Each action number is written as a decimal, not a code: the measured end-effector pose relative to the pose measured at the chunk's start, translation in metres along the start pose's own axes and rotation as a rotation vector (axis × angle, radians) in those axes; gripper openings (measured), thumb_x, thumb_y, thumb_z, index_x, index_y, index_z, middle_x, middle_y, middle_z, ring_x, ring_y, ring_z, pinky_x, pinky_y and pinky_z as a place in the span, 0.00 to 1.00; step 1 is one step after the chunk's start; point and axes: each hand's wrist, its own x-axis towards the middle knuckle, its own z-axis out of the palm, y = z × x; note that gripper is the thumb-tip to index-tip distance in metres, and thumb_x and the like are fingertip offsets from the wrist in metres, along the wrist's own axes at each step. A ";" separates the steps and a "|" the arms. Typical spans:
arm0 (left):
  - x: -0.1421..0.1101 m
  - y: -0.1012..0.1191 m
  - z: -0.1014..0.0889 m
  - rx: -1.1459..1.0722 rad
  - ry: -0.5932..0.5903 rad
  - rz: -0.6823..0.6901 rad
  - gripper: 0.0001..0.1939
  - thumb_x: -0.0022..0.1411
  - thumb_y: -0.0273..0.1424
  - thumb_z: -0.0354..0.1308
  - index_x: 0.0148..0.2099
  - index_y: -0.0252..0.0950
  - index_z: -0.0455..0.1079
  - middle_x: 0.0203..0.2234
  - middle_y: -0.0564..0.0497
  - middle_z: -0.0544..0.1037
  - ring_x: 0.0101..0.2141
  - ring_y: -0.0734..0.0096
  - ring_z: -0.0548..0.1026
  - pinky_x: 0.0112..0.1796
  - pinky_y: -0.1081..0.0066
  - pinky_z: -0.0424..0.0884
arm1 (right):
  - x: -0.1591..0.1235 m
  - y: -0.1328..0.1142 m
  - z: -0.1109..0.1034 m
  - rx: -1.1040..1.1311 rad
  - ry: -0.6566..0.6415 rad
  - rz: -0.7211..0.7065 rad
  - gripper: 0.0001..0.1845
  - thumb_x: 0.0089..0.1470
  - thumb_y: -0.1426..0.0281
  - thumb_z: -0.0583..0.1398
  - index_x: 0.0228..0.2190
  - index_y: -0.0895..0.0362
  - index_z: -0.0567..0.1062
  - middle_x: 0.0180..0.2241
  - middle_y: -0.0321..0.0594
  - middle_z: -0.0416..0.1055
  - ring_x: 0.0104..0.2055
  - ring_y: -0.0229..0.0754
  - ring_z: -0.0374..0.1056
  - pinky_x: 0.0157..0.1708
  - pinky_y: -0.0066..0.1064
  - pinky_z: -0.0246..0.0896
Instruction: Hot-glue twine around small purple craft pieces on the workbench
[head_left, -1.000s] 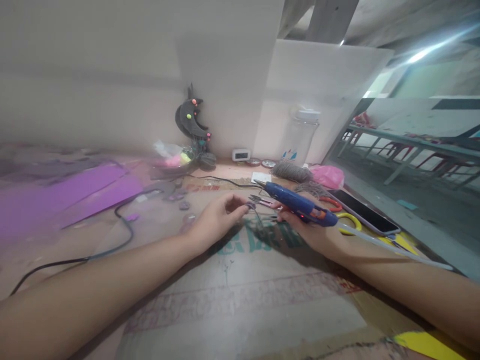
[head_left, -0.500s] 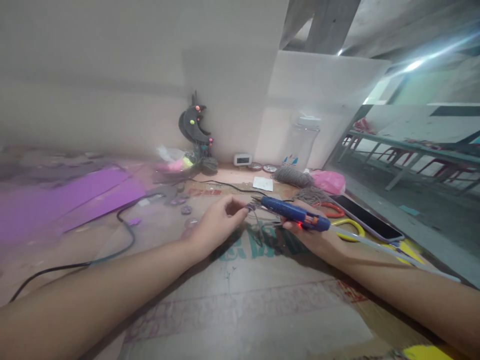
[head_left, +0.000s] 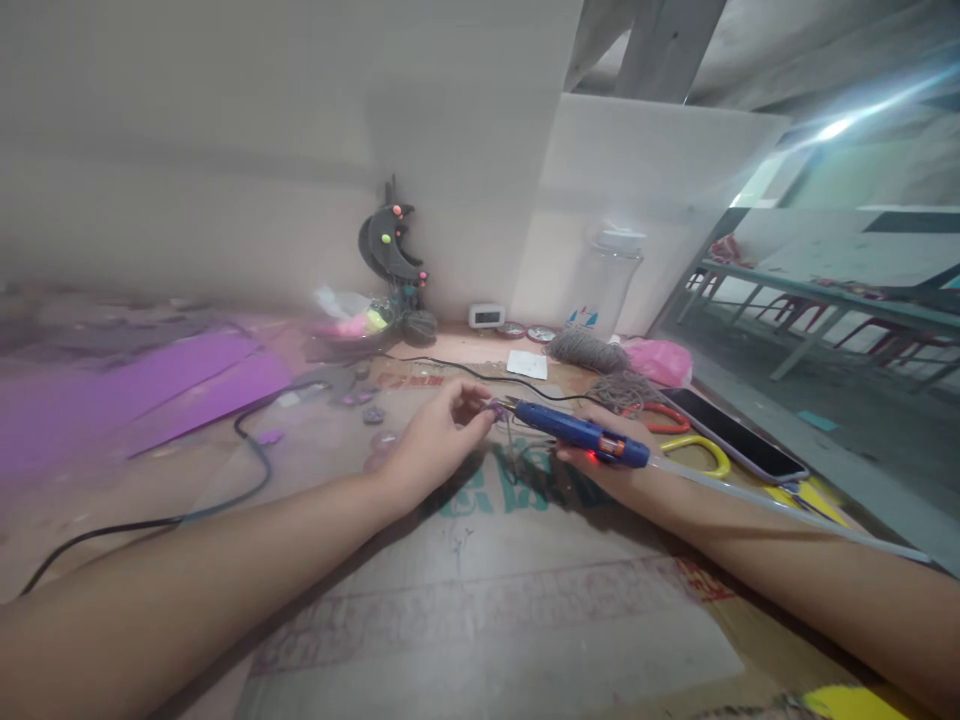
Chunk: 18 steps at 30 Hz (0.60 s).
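Observation:
My right hand [head_left: 600,448] is wrapped round a blue hot glue gun [head_left: 574,428] with a lit red light. A long clear glue stick [head_left: 780,508] sticks out of its back end. The gun's nozzle points left and meets a small purple piece [head_left: 498,410] pinched between the thumb and fingers of my left hand [head_left: 450,425]. Grey yarn [head_left: 511,450] hangs down from that piece. Whether the nozzle touches it, I cannot tell. Several small grey-purple cut pieces [head_left: 373,414] lie to the left of my left hand.
Purple sheets [head_left: 202,385] and a black cord [head_left: 262,470] lie on the left. Red-handled scissors [head_left: 664,417], yellow-handled scissors [head_left: 705,455], a phone [head_left: 735,432] and a grey yarn skein [head_left: 589,352] are at right. A clear bottle [head_left: 604,285] and a dark moon ornament [head_left: 390,245] stand behind.
The glue gun has shifted slightly left, bringing its nozzle closer to the small piece in my left hand. My left hand has hardly moved.

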 end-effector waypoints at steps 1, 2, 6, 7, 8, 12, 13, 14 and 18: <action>0.000 0.000 0.000 -0.002 0.009 0.003 0.09 0.59 0.30 0.57 0.42 0.36 0.65 0.35 0.50 0.75 0.36 0.69 0.74 0.37 0.70 0.69 | 0.000 0.000 0.000 -0.005 0.003 0.004 0.10 0.49 0.61 0.60 0.26 0.55 0.72 0.23 0.37 0.71 0.26 0.41 0.67 0.24 0.30 0.59; 0.000 0.001 0.000 0.000 0.015 0.005 0.09 0.59 0.30 0.57 0.42 0.36 0.65 0.35 0.50 0.74 0.36 0.70 0.74 0.37 0.70 0.69 | 0.000 0.001 0.000 -0.007 0.006 0.012 0.10 0.49 0.61 0.60 0.27 0.55 0.72 0.24 0.37 0.71 0.26 0.42 0.67 0.24 0.30 0.59; 0.000 0.002 0.000 0.008 0.029 0.007 0.08 0.59 0.31 0.57 0.42 0.36 0.65 0.34 0.51 0.74 0.36 0.70 0.74 0.36 0.71 0.68 | 0.000 0.004 0.001 0.003 0.009 0.035 0.11 0.50 0.61 0.60 0.31 0.56 0.72 0.28 0.39 0.72 0.30 0.43 0.68 0.28 0.32 0.61; 0.000 0.002 0.000 0.010 0.031 0.008 0.08 0.59 0.31 0.57 0.42 0.36 0.65 0.34 0.51 0.74 0.36 0.69 0.74 0.36 0.71 0.68 | 0.000 0.004 0.002 0.006 0.007 0.037 0.11 0.50 0.61 0.60 0.32 0.56 0.72 0.28 0.39 0.73 0.30 0.44 0.69 0.28 0.33 0.62; 0.000 0.003 0.000 0.013 0.032 0.009 0.08 0.59 0.31 0.58 0.42 0.36 0.65 0.34 0.51 0.74 0.36 0.69 0.74 0.36 0.71 0.68 | 0.000 0.005 0.002 0.007 0.005 0.036 0.11 0.50 0.61 0.60 0.32 0.56 0.72 0.29 0.40 0.73 0.30 0.44 0.68 0.28 0.33 0.62; -0.001 0.004 0.000 0.032 0.009 0.015 0.08 0.59 0.30 0.56 0.42 0.36 0.66 0.35 0.50 0.74 0.36 0.70 0.73 0.36 0.71 0.68 | 0.000 0.006 0.004 -0.011 -0.009 0.026 0.11 0.49 0.59 0.61 0.28 0.54 0.72 0.25 0.39 0.71 0.27 0.43 0.67 0.24 0.31 0.59; -0.001 0.004 0.000 0.034 0.004 0.013 0.07 0.60 0.30 0.56 0.42 0.36 0.66 0.35 0.50 0.74 0.36 0.70 0.73 0.36 0.71 0.68 | 0.000 0.006 0.004 -0.022 -0.019 0.031 0.11 0.49 0.59 0.61 0.27 0.54 0.72 0.24 0.38 0.71 0.26 0.43 0.67 0.24 0.31 0.59; -0.001 0.004 0.000 0.036 0.001 0.012 0.07 0.60 0.29 0.56 0.42 0.35 0.66 0.35 0.50 0.74 0.37 0.69 0.73 0.37 0.71 0.68 | 0.000 0.006 0.004 -0.031 -0.031 0.039 0.11 0.49 0.59 0.61 0.27 0.54 0.72 0.23 0.38 0.70 0.26 0.43 0.67 0.23 0.31 0.58; -0.001 0.005 0.000 0.046 -0.002 0.001 0.06 0.59 0.29 0.56 0.40 0.35 0.67 0.36 0.50 0.75 0.37 0.69 0.73 0.38 0.70 0.68 | 0.001 0.002 0.002 -0.024 -0.054 0.055 0.10 0.48 0.60 0.61 0.27 0.54 0.72 0.23 0.37 0.69 0.24 0.42 0.66 0.23 0.30 0.58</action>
